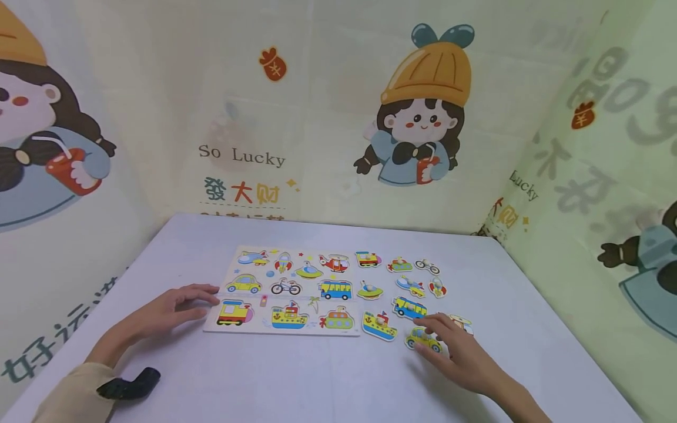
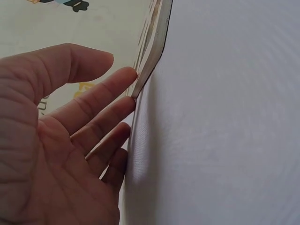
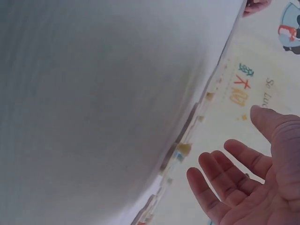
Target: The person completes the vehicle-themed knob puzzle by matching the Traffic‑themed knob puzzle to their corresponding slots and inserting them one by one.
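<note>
"Where's the puzzle board [image 1: 261, 323]?"

"Flat on the white bench [image 1: 328, 382]. The left hand [image 1: 171, 308] is at its nine o'clock, fingers loosely extended, tips right at the edge."

"Gripping it?"

"No, the thumb stands well apart from the fingers, with nothing pinched."

"And the right hand [image 1: 457, 352]?"

"Off the board between three and four o'clock, fingers relaxed and spread, holding nothing. They're at the yellow car piece [image 1: 423, 338]; I can't tell whether they touch it."

"What's around the car?"

"The bus piece [image 1: 409, 307] at eleven o'clock, the boat piece [image 1: 379, 328] at nine, and a piece half hidden behind the hand at two."

"Farther off?"

"The train piece [image 1: 367, 259], submarine piece [image 1: 399, 265] and bicycle piece [image 1: 427, 267], between the board's two and three o'clock."
</note>
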Motion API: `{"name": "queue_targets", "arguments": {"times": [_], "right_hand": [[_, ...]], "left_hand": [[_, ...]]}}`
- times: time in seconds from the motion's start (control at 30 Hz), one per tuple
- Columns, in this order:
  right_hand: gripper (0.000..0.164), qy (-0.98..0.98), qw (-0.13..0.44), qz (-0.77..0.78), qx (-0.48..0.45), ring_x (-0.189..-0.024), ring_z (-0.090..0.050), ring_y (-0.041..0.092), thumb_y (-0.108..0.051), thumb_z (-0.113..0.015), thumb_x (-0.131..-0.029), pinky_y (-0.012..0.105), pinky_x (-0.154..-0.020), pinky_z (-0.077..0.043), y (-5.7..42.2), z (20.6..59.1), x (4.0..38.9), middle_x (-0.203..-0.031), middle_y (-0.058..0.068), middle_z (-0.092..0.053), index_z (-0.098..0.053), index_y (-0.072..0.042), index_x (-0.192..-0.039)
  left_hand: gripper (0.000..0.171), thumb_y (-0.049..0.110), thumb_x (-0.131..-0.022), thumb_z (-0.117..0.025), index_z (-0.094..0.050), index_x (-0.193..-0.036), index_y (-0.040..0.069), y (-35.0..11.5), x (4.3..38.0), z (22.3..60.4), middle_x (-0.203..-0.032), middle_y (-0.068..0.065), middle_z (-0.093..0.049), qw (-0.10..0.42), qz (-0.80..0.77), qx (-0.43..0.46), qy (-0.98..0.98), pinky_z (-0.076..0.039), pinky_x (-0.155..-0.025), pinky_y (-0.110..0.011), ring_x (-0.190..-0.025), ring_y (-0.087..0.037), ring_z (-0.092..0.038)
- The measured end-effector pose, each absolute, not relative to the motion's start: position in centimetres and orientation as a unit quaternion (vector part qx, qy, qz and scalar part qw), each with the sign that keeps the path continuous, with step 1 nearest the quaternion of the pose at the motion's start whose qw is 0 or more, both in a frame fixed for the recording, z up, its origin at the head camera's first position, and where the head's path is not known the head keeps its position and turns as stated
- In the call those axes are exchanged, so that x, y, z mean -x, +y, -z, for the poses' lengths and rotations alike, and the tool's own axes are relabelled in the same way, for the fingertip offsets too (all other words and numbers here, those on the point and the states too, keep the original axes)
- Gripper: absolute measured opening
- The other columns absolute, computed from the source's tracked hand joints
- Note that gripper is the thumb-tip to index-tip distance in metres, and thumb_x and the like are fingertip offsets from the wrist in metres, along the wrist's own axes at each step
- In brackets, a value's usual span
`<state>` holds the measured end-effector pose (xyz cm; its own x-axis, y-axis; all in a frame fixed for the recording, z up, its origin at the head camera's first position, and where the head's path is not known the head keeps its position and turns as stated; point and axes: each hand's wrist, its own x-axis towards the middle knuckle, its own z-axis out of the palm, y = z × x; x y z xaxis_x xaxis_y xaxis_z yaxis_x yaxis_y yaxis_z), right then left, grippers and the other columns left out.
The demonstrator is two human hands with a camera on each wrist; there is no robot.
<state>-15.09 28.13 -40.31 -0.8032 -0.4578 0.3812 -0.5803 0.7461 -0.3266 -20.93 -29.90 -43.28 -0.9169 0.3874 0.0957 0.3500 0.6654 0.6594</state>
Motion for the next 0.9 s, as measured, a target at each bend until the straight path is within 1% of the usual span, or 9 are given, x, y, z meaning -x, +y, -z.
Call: {"name": "queue_targets", "arguments": {"times": [0.07, 0.17, 0.23, 0.37, 0.47, 0.6, 0.83, 0.87, 0.9], "right_hand": [[0.034, -0.923, 0.140, -0.217, -0.286, -0.093, -0.065, 0.010, -0.022, -0.078, -0.092, 0.029, -0.074, -0.055, 28.3, 40.5, 15.4, -0.115, -0.008, -0.066, -0.069, -0.014, -0.123], [0.031, -0.919, 0.147, -0.211, -0.299, -0.091, -0.065, 0.009, -0.017, -0.079, -0.089, 0.028, -0.072, -0.053, 28.6, 40.7, 15.9, -0.109, -0.008, -0.067, -0.070, -0.012, -0.119], [0.030, -0.916, 0.149, -0.210, -0.309, -0.089, -0.065, 0.008, -0.014, -0.080, -0.088, 0.027, -0.071, -0.053, 28.8, 40.9, 16.2, -0.105, -0.009, -0.067, -0.071, -0.012, -0.117], [0.028, -0.908, 0.138, -0.221, -0.328, -0.085, -0.063, 0.006, -0.009, -0.079, -0.087, 0.026, -0.069, -0.054, 29.1, 41.1, 16.7, -0.097, -0.010, -0.066, -0.072, -0.010, -0.114], [0.028, -0.900, 0.126, -0.239, -0.341, -0.084, -0.063, 0.005, -0.003, -0.078, -0.086, 0.026, -0.068, -0.056, 29.3, 41.2, 17.1, -0.095, -0.008, -0.068, -0.072, -0.007, -0.112], [0.026, -0.898, 0.109, -0.255, -0.342, -0.083, -0.062, 0.003, 0.002, -0.077, -0.085, 0.025, -0.066, -0.057, 29.4, 41.2, 17.6, -0.094, -0.003, -0.070, -0.072, -0.005, -0.109], [0.025, -0.912, 0.062, -0.257, -0.314, -0.081, -0.060, 0.000, 0.004, -0.076, -0.085, 0.024, -0.068, -0.058, 29.7, 41.1, 18.2, -0.095, -0.004, -0.069, -0.072, -0.006, -0.107], [0.025, -0.912, 0.059, -0.257, -0.313, -0.080, -0.060, 0.000, 0.005, -0.076, -0.084, 0.024, -0.068, -0.058, 29.7, 41.2, 18.3, -0.094, -0.004, -0.069, -0.072, -0.006, -0.107], [0.026, -0.912, 0.057, -0.258, -0.314, -0.080, -0.060, 0.000, 0.006, -0.076, -0.084, 0.024, -0.068, -0.058, 29.7, 41.2, 18.4, -0.094, -0.005, -0.069, -0.072, -0.006, -0.107]], "left_hand": [[0.022, 0.028, -0.098, -0.068, -0.073, -0.119, 0.026, -29.9, 20.9, 43.3, -0.145, -0.012, -0.059, 0.026, -0.352, -0.200, 0.914, -0.047, -0.103, -0.037, -0.136, -0.039, -0.046], [0.022, 0.029, -0.098, -0.068, -0.073, -0.120, 0.025, -29.9, 20.8, 43.2, -0.145, -0.012, -0.059, 0.029, -0.355, -0.197, 0.913, -0.045, -0.103, -0.033, -0.137, -0.044, -0.044], [0.023, 0.028, -0.098, -0.069, -0.073, -0.120, 0.025, -29.8, 20.8, 43.2, -0.145, -0.012, -0.059, 0.029, -0.356, -0.196, 0.913, -0.045, -0.103, -0.032, -0.137, -0.042, -0.044], [0.023, 0.028, -0.097, -0.070, -0.072, -0.120, 0.025, -29.8, 20.9, 43.3, -0.145, -0.011, -0.059, 0.029, -0.356, -0.195, 0.914, -0.044, -0.102, -0.024, -0.138, -0.028, -0.048], [0.024, 0.027, -0.097, -0.070, -0.072, -0.121, 0.025, -29.8, 20.9, 43.3, -0.145, -0.011, -0.059, 0.029, -0.357, -0.196, 0.913, -0.042, -0.102, -0.020, -0.138, -0.029, -0.048], [0.024, 0.028, -0.097, -0.070, -0.072, -0.121, 0.025, -29.8, 20.8, 43.3, -0.146, -0.011, -0.059, 0.032, -0.359, -0.194, 0.913, -0.043, -0.103, -0.022, -0.138, -0.042, -0.044], [0.024, 0.027, -0.096, -0.071, -0.072, -0.120, 0.025, -29.7, 20.8, 43.2, -0.145, -0.012, -0.059, 0.028, -0.358, -0.196, 0.913, -0.043, -0.104, -0.023, -0.137, -0.043, -0.045], [0.024, 0.027, -0.096, -0.071, -0.072, -0.120, 0.025, -29.7, 20.8, 43.2, -0.145, -0.012, -0.059, 0.028, -0.356, -0.195, 0.913, -0.044, -0.105, -0.026, -0.137, -0.043, -0.045], [0.024, 0.027, -0.096, -0.071, -0.072, -0.120, 0.024, -29.7, 20.8, 43.2, -0.145, -0.012, -0.059, 0.027, -0.357, -0.195, 0.913, -0.045, -0.107, -0.031, -0.137, -0.043, -0.045]]}}
